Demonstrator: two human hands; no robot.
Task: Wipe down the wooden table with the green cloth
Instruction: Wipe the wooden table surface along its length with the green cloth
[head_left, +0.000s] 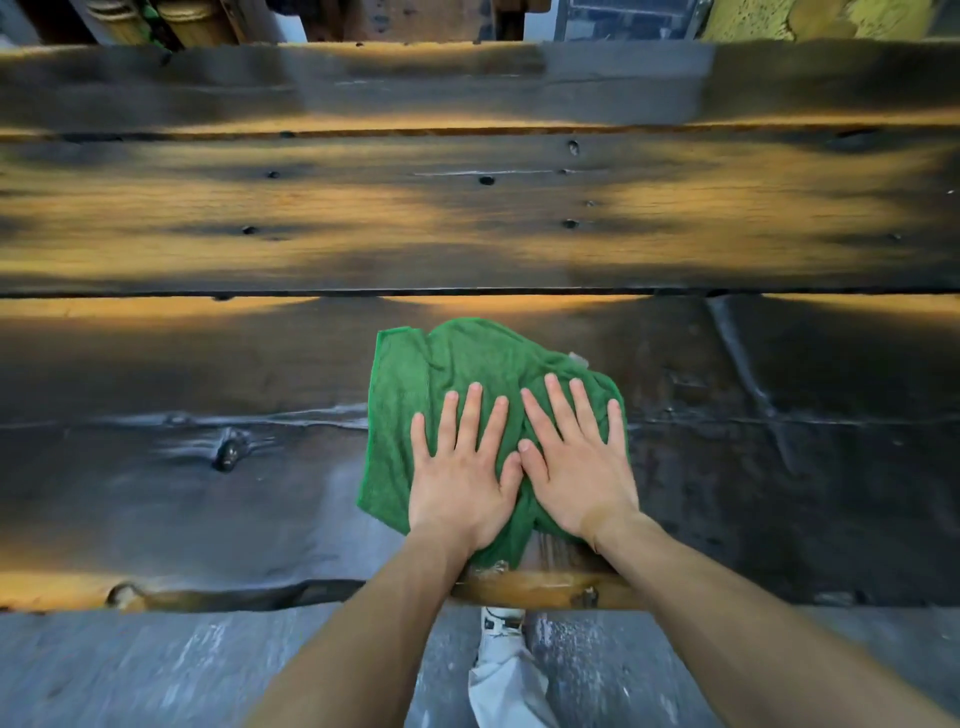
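Observation:
A crumpled green cloth (457, 364) lies on the near plank of the dark wooden table (467, 208), close to the front edge. My left hand (462, 478) lies flat on the cloth's left half, fingers straight and spread. My right hand (576, 467) presses flat on the right half beside it, thumbs almost touching. The cloth's near edge is hidden under my wrists.
The table is made of wide planks with gaps, knots and holes; its front edge (208, 597) runs across the lower frame. Grey floor (156, 670) and my shoe (498, 623) show below. Wooden furniture (171, 21) stands beyond the far edge.

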